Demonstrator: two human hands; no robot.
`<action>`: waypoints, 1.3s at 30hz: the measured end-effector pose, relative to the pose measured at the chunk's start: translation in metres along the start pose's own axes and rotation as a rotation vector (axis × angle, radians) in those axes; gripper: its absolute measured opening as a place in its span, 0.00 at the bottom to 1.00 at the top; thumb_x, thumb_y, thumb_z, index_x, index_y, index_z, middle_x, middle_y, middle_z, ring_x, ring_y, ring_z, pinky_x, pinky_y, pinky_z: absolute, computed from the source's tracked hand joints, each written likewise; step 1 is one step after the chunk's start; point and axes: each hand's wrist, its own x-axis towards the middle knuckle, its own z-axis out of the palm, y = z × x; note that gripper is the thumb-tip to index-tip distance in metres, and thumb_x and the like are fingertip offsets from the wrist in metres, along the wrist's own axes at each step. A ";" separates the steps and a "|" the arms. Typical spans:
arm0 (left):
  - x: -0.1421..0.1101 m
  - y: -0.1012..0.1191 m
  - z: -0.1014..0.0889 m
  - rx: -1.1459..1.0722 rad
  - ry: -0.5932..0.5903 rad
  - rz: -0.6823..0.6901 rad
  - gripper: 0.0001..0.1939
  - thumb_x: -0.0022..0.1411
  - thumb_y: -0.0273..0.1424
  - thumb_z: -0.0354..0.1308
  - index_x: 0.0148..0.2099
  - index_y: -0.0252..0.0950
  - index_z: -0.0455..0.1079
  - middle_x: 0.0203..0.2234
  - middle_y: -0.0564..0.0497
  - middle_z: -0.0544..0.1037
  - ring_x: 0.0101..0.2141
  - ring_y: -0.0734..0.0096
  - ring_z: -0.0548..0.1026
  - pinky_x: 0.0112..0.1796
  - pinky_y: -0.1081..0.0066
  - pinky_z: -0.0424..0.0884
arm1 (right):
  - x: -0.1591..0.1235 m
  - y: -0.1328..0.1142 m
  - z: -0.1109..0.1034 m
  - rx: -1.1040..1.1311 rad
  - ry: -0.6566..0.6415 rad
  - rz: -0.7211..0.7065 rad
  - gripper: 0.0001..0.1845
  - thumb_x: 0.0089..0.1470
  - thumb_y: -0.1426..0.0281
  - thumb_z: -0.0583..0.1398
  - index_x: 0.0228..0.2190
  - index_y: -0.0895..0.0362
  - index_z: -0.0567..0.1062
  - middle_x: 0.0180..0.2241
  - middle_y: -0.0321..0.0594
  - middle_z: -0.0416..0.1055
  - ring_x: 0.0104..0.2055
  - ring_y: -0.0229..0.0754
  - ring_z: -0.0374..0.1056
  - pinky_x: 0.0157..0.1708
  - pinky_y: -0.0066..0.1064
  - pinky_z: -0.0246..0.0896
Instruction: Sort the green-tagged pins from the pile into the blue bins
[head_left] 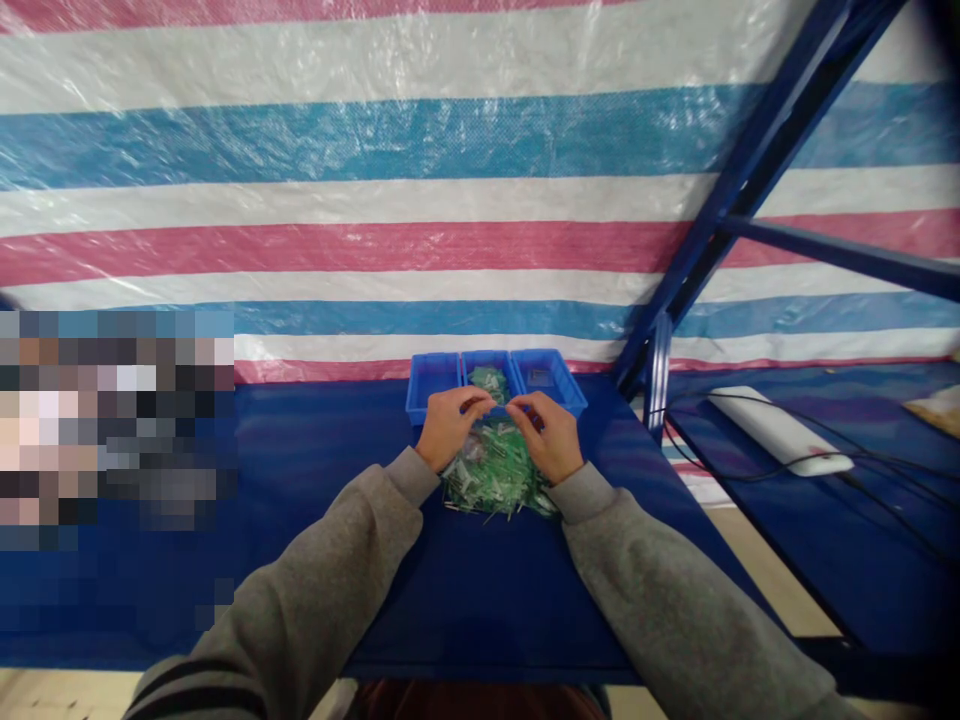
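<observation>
Thumb and fingertips pinched, my left hand is just in front of the blue bins. Facing it, my right hand pinches in the same way, the fingertips of both nearly meeting. Something small and pale seems to be between them, too small to name. Under and between my hands lies a loose pile of thin green and clear strips. Behind it stand three joined blue bins. More green pieces lie in the middle bin, and a few small clear pieces in the right one.
The blue table backs onto a striped plastic sheet. On the right a blue metal frame slants upward. Beyond a gap, a white power strip with black cables lies on another blue surface. Pixelation hides the left side.
</observation>
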 end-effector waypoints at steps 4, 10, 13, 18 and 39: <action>-0.001 -0.002 0.001 -0.033 0.018 -0.068 0.16 0.61 0.39 0.54 0.29 0.33 0.73 0.19 0.53 0.74 0.22 0.74 0.70 0.26 0.76 0.66 | 0.000 -0.002 -0.001 0.028 -0.026 -0.030 0.13 0.59 0.62 0.54 0.31 0.56 0.73 0.29 0.39 0.71 0.26 0.37 0.64 0.27 0.30 0.59; -0.002 0.000 0.002 -0.104 0.032 -0.072 0.15 0.59 0.40 0.57 0.31 0.32 0.74 0.23 0.51 0.76 0.25 0.73 0.72 0.29 0.75 0.68 | 0.000 0.001 0.001 -0.023 0.018 -0.012 0.12 0.59 0.63 0.54 0.30 0.57 0.72 0.27 0.37 0.69 0.26 0.37 0.63 0.29 0.29 0.58; -0.004 0.003 0.002 -0.135 0.050 -0.036 0.12 0.57 0.38 0.59 0.34 0.33 0.74 0.29 0.49 0.78 0.30 0.70 0.75 0.34 0.73 0.71 | 0.000 0.001 0.001 -0.034 0.022 -0.002 0.13 0.60 0.63 0.53 0.30 0.57 0.72 0.27 0.37 0.69 0.27 0.37 0.63 0.30 0.30 0.58; 0.000 0.009 0.001 -0.268 0.042 -0.021 0.11 0.62 0.36 0.55 0.40 0.33 0.70 0.37 0.45 0.78 0.39 0.68 0.76 0.42 0.69 0.71 | 0.000 0.001 -0.001 -0.044 0.049 0.030 0.15 0.61 0.62 0.51 0.32 0.57 0.73 0.29 0.39 0.72 0.28 0.39 0.64 0.30 0.31 0.59; 0.000 -0.005 0.005 -0.301 -0.016 -0.123 0.12 0.60 0.38 0.56 0.39 0.33 0.70 0.21 0.52 0.74 0.20 0.78 0.69 0.24 0.77 0.66 | -0.001 -0.002 -0.002 0.036 -0.025 -0.012 0.13 0.59 0.62 0.53 0.38 0.56 0.74 0.30 0.39 0.70 0.25 0.36 0.63 0.25 0.29 0.59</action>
